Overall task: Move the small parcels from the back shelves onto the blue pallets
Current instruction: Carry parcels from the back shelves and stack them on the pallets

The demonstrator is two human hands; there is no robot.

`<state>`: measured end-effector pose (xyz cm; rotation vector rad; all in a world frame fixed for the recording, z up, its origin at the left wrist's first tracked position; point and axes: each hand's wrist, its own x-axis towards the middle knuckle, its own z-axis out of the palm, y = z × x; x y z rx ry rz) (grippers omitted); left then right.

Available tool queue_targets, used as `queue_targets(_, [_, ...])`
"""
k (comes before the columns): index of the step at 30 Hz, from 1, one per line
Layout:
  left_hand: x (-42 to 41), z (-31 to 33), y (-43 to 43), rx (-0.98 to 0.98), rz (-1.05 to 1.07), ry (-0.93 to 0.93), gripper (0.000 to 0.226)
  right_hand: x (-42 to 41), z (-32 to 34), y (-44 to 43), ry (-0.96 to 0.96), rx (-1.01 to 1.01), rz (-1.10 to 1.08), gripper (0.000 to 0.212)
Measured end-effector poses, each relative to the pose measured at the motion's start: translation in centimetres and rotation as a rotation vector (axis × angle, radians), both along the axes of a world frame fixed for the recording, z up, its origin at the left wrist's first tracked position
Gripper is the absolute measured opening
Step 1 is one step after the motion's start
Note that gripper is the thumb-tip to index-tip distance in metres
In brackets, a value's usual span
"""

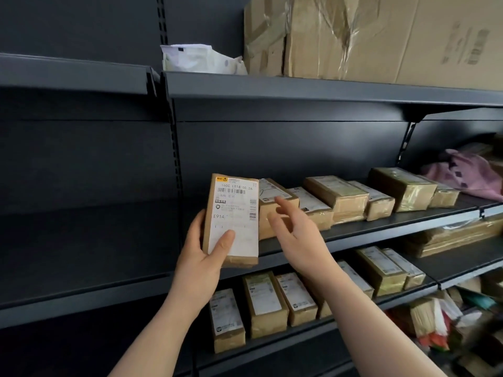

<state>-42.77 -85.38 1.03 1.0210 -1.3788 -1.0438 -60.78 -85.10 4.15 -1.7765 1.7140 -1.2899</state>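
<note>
The shelves (272, 89) are dark grey, and the upright parcel (232, 223) is brown cardboard with a white label (237, 204) that carries black barcodes and 1 yellow mark at its top. The row of parcels (339, 197) to its right is the same brown with white labels, and the bag (468, 176) at the far right is pink-purple with darker purple patches.
</note>
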Motion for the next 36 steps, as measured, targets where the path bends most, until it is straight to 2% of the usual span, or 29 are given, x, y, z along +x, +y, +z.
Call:
queue_targets(3, [-0.9, -0.1, -0.1, 0.018, 0.027, 0.011, 0.072, -4.3, 0.1, -1.4, 0.182, -0.023, -0.206, 0.051])
queue_targets(9, [-3.2, -0.1, -0.2, 0.033, 0.111, 0.019, 0.066, -9.4, -1.4, -4.8, 0.395, 0.178, -0.346, 0.066])
queue_targets(13, [-4.8, 0.1, -0.3, 0.041, 0.165, 0.03, 0.063, -9.7, -2.2, -6.4, 0.335, 0.235, -0.365, 0.074])
queue_targets(18, [-6.3, -0.1, 0.1, 0.047, 0.216, 0.046, 0.062, -9.7, -2.8, -6.9, 0.263, 0.191, -0.385, 0.062])
queue_targets(25, [-8.1, 0.2, 1.4, -0.005, 0.289, 0.06, 0.063, -11.5, -2.6, -2.8, 0.397, 0.108, -0.389, 0.072])
queue_targets(30, [-10.1, -0.2, 2.5, -0.013, 0.282, 0.067, 0.065, -13.1, -3.1, -0.3, 0.432, 0.232, -0.301, 0.08])
queue_targets(36, [-11.0, -0.8, 3.5, -0.012, 0.296, 0.083, 0.066, -14.4, -2.7, -1.2, 0.126, 0.271, -0.244, 0.071])
